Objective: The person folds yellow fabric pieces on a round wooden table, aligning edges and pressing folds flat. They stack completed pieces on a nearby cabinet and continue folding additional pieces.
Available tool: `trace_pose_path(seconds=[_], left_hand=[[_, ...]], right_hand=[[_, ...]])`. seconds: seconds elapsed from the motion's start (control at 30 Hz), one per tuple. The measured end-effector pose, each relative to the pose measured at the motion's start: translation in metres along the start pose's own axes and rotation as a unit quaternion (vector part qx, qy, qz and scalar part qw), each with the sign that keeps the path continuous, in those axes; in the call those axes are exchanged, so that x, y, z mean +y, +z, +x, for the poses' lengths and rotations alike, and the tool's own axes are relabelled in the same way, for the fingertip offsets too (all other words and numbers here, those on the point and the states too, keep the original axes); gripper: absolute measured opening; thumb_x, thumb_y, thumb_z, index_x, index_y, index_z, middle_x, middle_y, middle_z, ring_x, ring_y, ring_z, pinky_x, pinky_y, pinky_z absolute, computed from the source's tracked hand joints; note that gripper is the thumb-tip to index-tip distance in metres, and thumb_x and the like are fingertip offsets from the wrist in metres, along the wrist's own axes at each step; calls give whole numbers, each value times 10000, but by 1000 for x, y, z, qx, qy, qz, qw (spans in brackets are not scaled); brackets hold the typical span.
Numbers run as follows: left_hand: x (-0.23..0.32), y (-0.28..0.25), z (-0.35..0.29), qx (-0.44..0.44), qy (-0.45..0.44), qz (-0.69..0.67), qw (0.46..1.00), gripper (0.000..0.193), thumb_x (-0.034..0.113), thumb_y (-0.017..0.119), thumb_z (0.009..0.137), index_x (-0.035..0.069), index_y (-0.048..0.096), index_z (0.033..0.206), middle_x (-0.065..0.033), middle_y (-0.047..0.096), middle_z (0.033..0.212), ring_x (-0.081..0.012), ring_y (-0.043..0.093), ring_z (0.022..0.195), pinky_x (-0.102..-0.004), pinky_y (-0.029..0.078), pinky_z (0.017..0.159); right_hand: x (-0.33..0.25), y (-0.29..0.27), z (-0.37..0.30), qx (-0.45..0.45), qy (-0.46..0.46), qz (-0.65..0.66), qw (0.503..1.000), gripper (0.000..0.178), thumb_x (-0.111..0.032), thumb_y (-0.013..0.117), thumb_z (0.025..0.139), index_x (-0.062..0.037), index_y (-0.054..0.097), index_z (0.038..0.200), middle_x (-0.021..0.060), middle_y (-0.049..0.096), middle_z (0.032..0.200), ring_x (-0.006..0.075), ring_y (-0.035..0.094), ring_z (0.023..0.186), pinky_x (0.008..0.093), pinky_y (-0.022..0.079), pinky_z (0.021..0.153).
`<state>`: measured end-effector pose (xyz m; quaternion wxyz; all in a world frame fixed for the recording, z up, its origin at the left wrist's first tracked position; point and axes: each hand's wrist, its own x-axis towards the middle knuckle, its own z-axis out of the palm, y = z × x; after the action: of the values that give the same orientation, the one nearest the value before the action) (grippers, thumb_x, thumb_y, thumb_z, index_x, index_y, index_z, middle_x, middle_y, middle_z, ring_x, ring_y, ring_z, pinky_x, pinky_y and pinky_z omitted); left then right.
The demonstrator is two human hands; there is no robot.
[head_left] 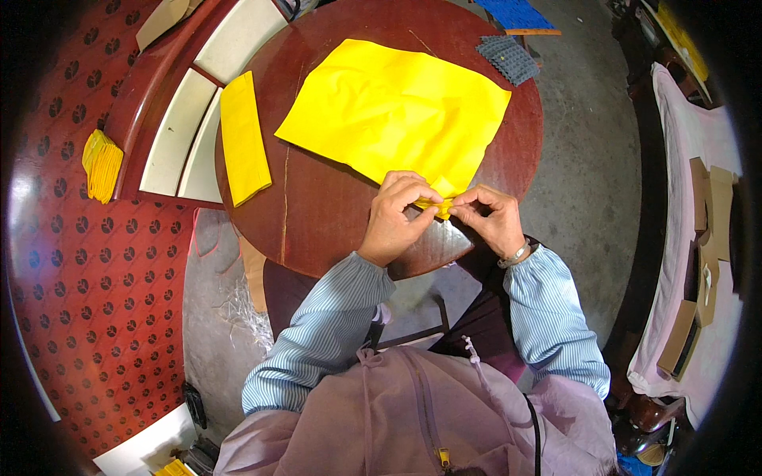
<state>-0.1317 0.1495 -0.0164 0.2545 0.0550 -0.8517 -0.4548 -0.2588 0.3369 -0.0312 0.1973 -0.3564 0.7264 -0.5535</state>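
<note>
A large yellow sheet [397,111], thin and slightly creased like paper or non-woven cloth, lies spread on the round red-brown table [508,159]. Its near corner is bunched or folded into small pleats at the table's near edge. My left hand [394,218] pinches this gathered corner between thumb and fingers. From the other side my right hand [490,220] pinches the same corner, its fingertips close to the left ones. The fingers partly cover the folds, so their exact form is hidden.
A folded yellow strip [246,139] lies at the table's left side. On the far right edge sits a dark grey textured pad [508,59]. A bundle of yellow folded pieces [102,166] rests on the red patterned surface at left. Cardboard pieces [706,238] lie on a pale cloth at right.
</note>
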Motion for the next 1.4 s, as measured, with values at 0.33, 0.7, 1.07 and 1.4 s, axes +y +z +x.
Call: trace_pose_path(seconds=[0.33,0.7,1.07,1.4], left_hand=[[-3,3,0,13,14,18,1000,143,20,803,805,50,750,934,-126,719,1027,-314,644,1061,-409,538,934],[3,10,-1,63,-83,-59,993,96,-12,749,865,38,696,928,-123,704,970,-296,650,1021,-405,536,893],[-2,-3,0,-4,31,2,1000,162,5,774,822,52,769,977,-128,731,1029,-320,649,1073,-422,544,938],[1,8,-1,49,-53,-29,997,140,-22,755,871,50,719,986,-90,700,1022,-265,666,1025,-343,535,896]], right_hand=[[5,2,-2,1,16,38,999,130,-82,850,904,-28,782,1001,21,734,905,78,644,761,253,530,698],[-2,-3,-2,-22,-35,-28,999,180,-99,847,904,-27,808,1064,47,737,889,109,660,766,270,529,694],[6,0,-1,-3,33,32,999,149,-114,868,892,-32,816,1004,26,750,911,84,649,761,255,534,707],[1,-2,-3,-17,-23,8,1000,154,-86,852,902,-34,809,1040,18,733,891,84,643,742,246,510,669]])
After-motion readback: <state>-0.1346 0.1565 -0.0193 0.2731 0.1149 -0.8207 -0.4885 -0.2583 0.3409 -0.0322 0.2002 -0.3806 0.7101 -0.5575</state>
